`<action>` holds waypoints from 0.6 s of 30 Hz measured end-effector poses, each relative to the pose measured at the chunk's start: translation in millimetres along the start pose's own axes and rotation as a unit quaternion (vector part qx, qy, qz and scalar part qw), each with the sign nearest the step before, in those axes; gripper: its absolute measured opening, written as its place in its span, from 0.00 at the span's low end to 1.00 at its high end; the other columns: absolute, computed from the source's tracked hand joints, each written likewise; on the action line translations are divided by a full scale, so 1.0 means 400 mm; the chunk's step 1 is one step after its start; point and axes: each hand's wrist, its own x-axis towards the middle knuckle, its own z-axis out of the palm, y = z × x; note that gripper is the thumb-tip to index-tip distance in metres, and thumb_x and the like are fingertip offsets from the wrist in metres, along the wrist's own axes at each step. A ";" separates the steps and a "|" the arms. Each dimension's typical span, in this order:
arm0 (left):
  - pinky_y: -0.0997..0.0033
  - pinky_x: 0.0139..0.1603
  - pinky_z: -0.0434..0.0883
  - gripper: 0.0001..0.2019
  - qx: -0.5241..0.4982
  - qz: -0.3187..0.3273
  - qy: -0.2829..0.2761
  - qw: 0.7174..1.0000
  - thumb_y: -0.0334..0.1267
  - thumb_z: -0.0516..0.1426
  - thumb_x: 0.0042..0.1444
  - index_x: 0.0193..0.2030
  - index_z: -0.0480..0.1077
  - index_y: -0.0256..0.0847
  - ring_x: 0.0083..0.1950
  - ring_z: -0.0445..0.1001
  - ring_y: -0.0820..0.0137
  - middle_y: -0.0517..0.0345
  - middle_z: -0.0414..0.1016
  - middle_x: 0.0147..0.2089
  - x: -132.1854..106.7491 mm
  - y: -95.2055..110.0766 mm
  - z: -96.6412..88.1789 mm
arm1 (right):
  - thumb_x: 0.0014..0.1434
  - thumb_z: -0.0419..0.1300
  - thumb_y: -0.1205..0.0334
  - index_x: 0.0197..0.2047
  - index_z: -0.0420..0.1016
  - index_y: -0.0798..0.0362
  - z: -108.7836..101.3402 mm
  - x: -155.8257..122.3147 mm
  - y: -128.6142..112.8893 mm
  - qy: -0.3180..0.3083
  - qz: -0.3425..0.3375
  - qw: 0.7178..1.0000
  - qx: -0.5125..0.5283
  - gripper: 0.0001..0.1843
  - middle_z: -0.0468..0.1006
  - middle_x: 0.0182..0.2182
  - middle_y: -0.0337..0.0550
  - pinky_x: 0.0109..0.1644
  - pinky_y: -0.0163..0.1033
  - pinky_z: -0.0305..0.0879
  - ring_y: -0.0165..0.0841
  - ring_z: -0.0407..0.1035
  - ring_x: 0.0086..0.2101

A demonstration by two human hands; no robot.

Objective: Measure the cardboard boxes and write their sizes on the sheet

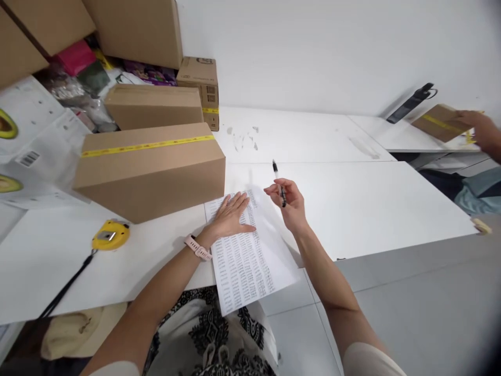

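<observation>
Printed sheets of paper [238, 266] covered in rows of small text hang partly over the table's front edge. My left hand [230, 216] lies flat on the upper part of the paper, fingers spread, with a pink band on the wrist. Just right of the paper, my right hand [291, 203] is raised a little and closed around a pen [275, 168], its tip pointing away from me. The text is too small to read. Close beyond my left hand stands a cardboard box [156, 180] with yellow tape across its top.
A yellow tape measure [111, 235] with a black strap lies at left. More boxes [154, 107] and plastic-wrapped goods crowd the back left. At far right, another person's hand [479, 125] touches a small taped box [442, 122] near a dark bottle [410, 102].
</observation>
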 end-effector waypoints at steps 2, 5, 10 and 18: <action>0.52 0.78 0.30 0.51 0.002 0.001 0.003 1.000 0.66 0.57 0.57 0.78 0.45 0.37 0.81 0.33 0.57 0.46 0.37 0.81 0.003 0.000 0.003 | 0.53 0.72 0.50 0.39 0.69 0.46 0.024 0.001 0.027 0.038 -0.029 0.998 -0.049 0.18 0.74 0.31 0.37 0.40 0.41 0.68 0.31 0.68 0.32; 0.52 0.78 0.30 0.51 0.002 0.003 0.003 1.000 0.66 0.56 0.57 0.78 0.45 0.38 0.81 0.33 0.57 0.47 0.37 0.81 0.006 -0.001 0.004 | 0.60 0.65 0.43 0.31 0.62 0.47 0.044 -0.008 0.063 0.098 -0.027 0.989 -0.110 0.21 0.65 0.22 0.32 0.31 0.38 0.60 0.28 0.58 0.24; 0.51 0.78 0.29 0.51 -0.004 0.012 0.003 1.000 0.66 0.56 0.57 0.78 0.43 0.41 0.81 0.32 0.58 0.49 0.36 0.81 0.009 -0.008 0.009 | 0.65 0.49 0.31 0.47 0.70 0.46 0.027 -0.006 0.090 0.081 0.035 0.996 -0.025 0.27 0.76 0.28 0.39 0.41 0.43 0.68 0.34 0.71 0.32; 0.52 0.78 0.29 0.51 -0.006 0.011 -0.004 1.000 0.66 0.57 0.56 0.78 0.44 0.41 0.81 0.32 0.57 0.49 0.36 0.81 0.009 -0.007 0.004 | 0.47 0.73 0.40 0.30 0.69 0.47 -0.004 0.025 0.115 0.090 0.140 0.984 0.063 0.23 0.73 0.25 0.35 0.37 0.39 0.69 0.30 0.69 0.29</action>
